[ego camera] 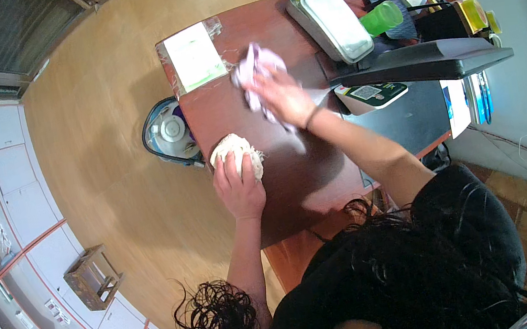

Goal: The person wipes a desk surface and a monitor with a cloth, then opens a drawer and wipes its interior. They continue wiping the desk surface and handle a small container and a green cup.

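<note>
A crumpled whitish cloth bundle [235,151] with frayed edges lies near the left edge of the dark red wooden desk [280,203]. My left hand [239,184] grips it from above, fingers spread over its near side. Farther forward and to the right, my right hand [278,94] presses on a crumpled pale pink and purple cloth [255,69] on the desktop; hand and cloth are somewhat blurred. A shiny streak shows on the wood beside that cloth. A white sheet [195,57] under clear film lies at the desk's far left corner.
A lidded metal container [336,21], a green cup [381,18], a black monitor [424,64] and a stand with a printed code [371,95] occupy the desk's right side. A router with antennas [392,12] is behind them. A bucket [170,133] stands beside the desk's left edge.
</note>
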`<control>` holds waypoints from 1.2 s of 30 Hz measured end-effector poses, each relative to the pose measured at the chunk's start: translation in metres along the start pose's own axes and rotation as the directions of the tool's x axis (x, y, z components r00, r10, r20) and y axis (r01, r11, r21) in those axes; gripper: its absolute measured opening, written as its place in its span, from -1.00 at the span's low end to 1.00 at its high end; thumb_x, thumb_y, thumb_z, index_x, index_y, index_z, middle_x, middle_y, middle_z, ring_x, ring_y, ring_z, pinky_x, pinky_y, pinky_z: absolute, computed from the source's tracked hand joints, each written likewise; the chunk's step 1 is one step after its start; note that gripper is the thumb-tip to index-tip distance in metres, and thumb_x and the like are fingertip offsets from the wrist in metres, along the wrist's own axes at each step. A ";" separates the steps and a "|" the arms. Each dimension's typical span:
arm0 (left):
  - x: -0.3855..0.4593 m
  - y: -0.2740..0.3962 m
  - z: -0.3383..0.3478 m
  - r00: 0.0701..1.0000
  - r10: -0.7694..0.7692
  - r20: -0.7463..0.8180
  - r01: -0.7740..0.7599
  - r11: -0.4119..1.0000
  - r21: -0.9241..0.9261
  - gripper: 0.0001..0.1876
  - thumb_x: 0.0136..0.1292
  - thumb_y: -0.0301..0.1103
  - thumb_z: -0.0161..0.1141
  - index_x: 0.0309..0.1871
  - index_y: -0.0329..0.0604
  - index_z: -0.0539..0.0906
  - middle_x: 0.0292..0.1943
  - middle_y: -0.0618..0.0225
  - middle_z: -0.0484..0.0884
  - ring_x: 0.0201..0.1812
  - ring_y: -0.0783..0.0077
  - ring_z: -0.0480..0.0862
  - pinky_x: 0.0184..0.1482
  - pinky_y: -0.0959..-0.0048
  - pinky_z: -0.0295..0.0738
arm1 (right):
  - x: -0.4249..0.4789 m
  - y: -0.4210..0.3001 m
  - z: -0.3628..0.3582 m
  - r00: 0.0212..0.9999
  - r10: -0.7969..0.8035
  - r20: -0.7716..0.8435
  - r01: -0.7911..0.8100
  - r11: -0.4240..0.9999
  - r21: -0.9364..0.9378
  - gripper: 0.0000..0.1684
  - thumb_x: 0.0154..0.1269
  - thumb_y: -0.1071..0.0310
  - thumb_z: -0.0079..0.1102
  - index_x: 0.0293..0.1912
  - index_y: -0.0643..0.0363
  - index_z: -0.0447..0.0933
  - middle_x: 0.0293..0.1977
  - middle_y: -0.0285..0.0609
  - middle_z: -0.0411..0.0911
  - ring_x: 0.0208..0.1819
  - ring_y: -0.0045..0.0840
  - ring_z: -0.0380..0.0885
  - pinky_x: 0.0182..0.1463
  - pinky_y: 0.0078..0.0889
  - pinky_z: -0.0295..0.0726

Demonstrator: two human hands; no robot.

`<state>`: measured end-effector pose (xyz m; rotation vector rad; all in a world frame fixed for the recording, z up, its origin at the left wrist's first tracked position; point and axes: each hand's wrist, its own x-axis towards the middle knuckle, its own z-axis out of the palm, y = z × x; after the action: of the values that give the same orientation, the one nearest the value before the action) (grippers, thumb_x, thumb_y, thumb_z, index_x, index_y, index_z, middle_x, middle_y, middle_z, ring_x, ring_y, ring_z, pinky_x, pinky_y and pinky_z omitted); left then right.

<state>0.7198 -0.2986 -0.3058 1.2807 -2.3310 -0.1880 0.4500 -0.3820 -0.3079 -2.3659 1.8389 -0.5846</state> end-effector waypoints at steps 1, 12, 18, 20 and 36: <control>0.000 0.000 0.001 1.000 0.000 -0.008 0.000 1.000 0.007 -0.48 0.33 -0.32 0.25 0.38 0.08 0.57 0.44 0.16 0.49 0.46 -0.15 0.44 0.40 -0.10 0.42 | 0.027 0.011 -0.002 0.999 0.052 -0.001 -0.052 0.997 -0.051 -0.25 0.32 0.40 0.28 0.49 -0.11 0.44 0.39 -0.03 0.47 0.53 0.10 0.29 0.58 0.16 0.34; -0.002 -0.005 0.006 1.000 -0.012 -0.023 0.011 1.000 -0.024 -0.46 0.30 -0.34 0.27 0.39 0.13 0.58 0.44 0.24 0.48 0.48 -0.08 0.42 0.40 -0.08 0.40 | 0.061 -0.011 0.023 0.942 0.238 -0.238 -0.180 0.953 0.242 -0.36 0.27 0.61 0.17 0.34 0.02 0.58 0.22 -0.01 0.64 0.31 0.03 0.51 0.49 0.03 0.38; -0.002 -0.001 0.002 0.998 -0.041 -0.045 0.040 0.999 -0.031 -0.45 0.25 -0.39 0.26 0.36 0.09 0.59 0.44 0.18 0.48 0.45 -0.14 0.43 0.38 -0.10 0.41 | 0.121 -0.029 0.027 0.965 0.102 -0.241 -0.020 0.947 0.322 -0.44 0.41 0.43 0.26 0.37 0.00 0.55 0.33 -0.04 0.55 0.39 0.02 0.40 0.51 -0.01 0.42; -0.001 -0.002 0.006 0.999 -0.016 -0.049 0.014 0.999 -0.053 -0.42 0.20 -0.41 0.26 0.35 0.06 0.58 0.44 0.15 0.47 0.43 -0.18 0.44 0.36 -0.14 0.41 | 0.168 -0.015 0.051 0.975 0.040 -0.220 -0.010 0.991 0.137 -0.44 0.43 0.28 0.28 0.38 -0.03 0.52 0.33 -0.10 0.51 0.43 0.09 0.31 0.55 0.07 0.33; 0.000 -0.004 0.004 1.000 -0.002 -0.019 0.000 0.998 -0.061 -0.34 0.12 -0.41 0.31 0.39 0.03 0.57 0.45 0.10 0.46 0.47 -0.21 0.41 0.40 -0.16 0.40 | 0.086 0.009 0.013 0.981 0.185 -0.061 -0.191 0.972 -0.133 -0.50 0.42 0.34 0.11 0.32 -0.12 0.55 0.26 -0.12 0.56 0.22 -0.01 0.53 0.32 0.08 0.55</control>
<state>0.7206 -0.3013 -0.3101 1.2488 -2.2910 -0.2448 0.4634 -0.4682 -0.3016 -2.2398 2.1604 -0.5124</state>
